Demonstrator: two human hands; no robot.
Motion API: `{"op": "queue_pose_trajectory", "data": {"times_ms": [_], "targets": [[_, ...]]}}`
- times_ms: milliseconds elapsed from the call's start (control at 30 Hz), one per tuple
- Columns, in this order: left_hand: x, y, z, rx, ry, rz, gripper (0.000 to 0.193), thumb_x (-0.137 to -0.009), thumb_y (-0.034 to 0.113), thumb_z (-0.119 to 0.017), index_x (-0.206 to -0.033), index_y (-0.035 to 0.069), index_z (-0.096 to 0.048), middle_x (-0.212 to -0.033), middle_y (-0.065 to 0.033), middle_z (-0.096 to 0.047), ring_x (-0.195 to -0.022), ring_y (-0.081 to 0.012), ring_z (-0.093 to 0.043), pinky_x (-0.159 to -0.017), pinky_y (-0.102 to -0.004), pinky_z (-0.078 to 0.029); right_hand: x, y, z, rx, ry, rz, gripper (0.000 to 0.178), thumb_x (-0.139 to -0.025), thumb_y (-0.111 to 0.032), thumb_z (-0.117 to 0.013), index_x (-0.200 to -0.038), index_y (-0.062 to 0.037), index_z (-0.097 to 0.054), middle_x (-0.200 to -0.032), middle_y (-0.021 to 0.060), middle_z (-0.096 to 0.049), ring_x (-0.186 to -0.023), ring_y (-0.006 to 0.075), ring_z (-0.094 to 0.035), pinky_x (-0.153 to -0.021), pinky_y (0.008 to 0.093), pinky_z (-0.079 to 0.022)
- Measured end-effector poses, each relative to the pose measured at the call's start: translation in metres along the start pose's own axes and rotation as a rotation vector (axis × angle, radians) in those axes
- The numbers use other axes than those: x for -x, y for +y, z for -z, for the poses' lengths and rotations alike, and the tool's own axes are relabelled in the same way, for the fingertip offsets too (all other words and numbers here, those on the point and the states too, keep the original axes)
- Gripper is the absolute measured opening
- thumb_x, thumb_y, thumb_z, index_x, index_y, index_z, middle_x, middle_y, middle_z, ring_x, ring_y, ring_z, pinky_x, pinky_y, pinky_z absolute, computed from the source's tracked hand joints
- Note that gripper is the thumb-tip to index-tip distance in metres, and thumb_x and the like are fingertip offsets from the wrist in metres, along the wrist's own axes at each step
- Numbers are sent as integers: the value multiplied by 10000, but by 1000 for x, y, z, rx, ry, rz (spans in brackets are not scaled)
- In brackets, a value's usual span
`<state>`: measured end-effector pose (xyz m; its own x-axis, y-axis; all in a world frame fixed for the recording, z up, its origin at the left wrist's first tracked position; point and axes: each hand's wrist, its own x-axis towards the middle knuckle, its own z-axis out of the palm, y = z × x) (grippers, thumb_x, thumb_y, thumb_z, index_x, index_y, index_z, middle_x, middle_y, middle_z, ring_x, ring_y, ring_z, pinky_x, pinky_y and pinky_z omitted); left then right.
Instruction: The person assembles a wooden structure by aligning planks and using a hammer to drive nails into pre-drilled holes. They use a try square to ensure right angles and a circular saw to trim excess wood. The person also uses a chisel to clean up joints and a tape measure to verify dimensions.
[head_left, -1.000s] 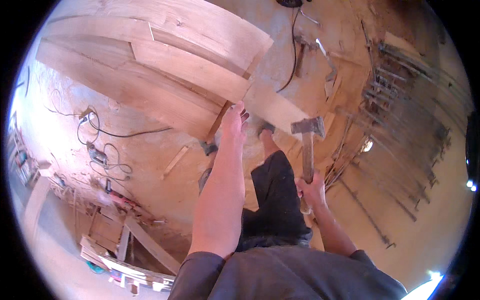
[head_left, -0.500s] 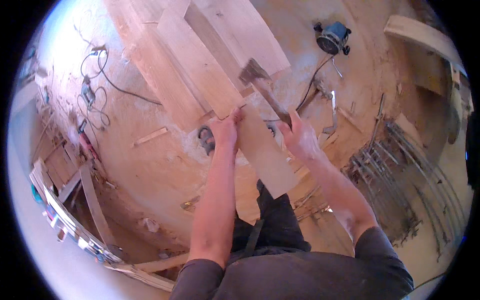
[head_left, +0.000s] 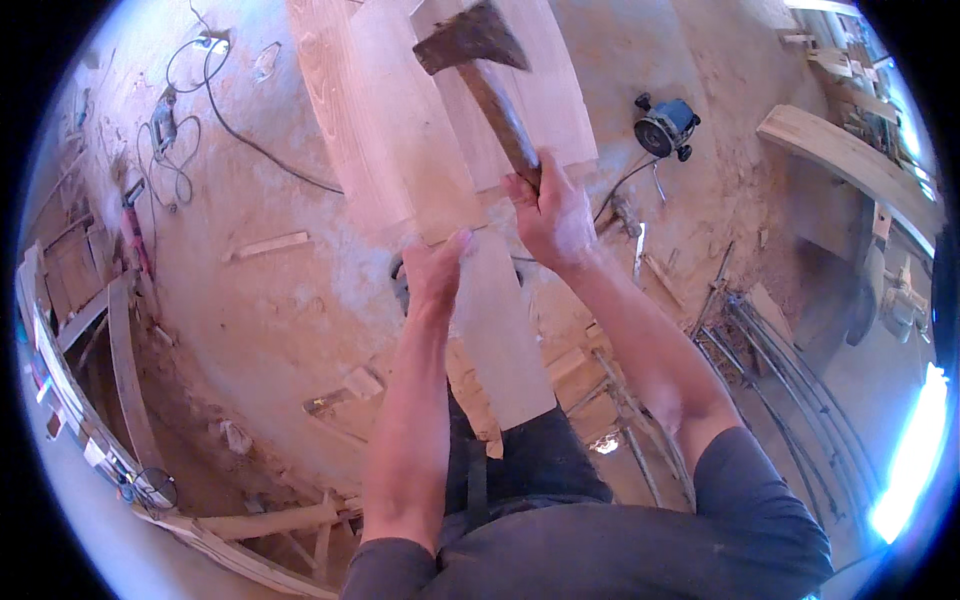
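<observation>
Biggest thing here is the dusty brown floor point(head_left: 270, 330), with a run of wide wooden boards point(head_left: 385, 140) laid side by side and going off the top. Bunch of long metal bars point(head_left: 775, 350) over on the right, plus a chunky curved timber point(head_left: 840, 160) above them. Then there's the pale board point(head_left: 505, 350), slanting from the near end of those wide ones down over the person's lap. Hammer point(head_left: 492, 98) is up over the wide boards, right hand point(head_left: 552, 215) wrapped round its handle. Blue power tool point(head_left: 665, 127) sits off to the right. Left hand point(head_left: 432, 270) is at the pale board's far end, thumb up; fingers are hidden, so can't tell how closed.
</observation>
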<state>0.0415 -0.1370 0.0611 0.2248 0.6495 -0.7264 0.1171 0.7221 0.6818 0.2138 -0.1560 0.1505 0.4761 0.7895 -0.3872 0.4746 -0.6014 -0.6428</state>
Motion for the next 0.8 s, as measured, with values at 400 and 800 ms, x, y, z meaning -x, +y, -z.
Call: {"op": "queue_pose_trajectory", "data": {"times_ms": [400,800], "targets": [[-12,-14,13,-320,-53,168,382,-807,215,-712,-1090,-41,-705,-938,-110,-723,-819,-174,-656,-731,-330,-512,91,49,13,74,8,-223,369,-917,-330,-586,-1081,-1,-562,-1002,293,-644,-986,476,-600,-813,531,-469],[-25,-62,28,-346,245,-175,710,-793,184,-753,-1380,-67,-440,-1125,-149,-652,-951,-213,-643,-793,-324,-537,311,230,44,-520,-199,-940,208,-952,-234,-555,-869,-44,-552,-622,48,-552,-483,142,-534,-432,323,-431]]}}
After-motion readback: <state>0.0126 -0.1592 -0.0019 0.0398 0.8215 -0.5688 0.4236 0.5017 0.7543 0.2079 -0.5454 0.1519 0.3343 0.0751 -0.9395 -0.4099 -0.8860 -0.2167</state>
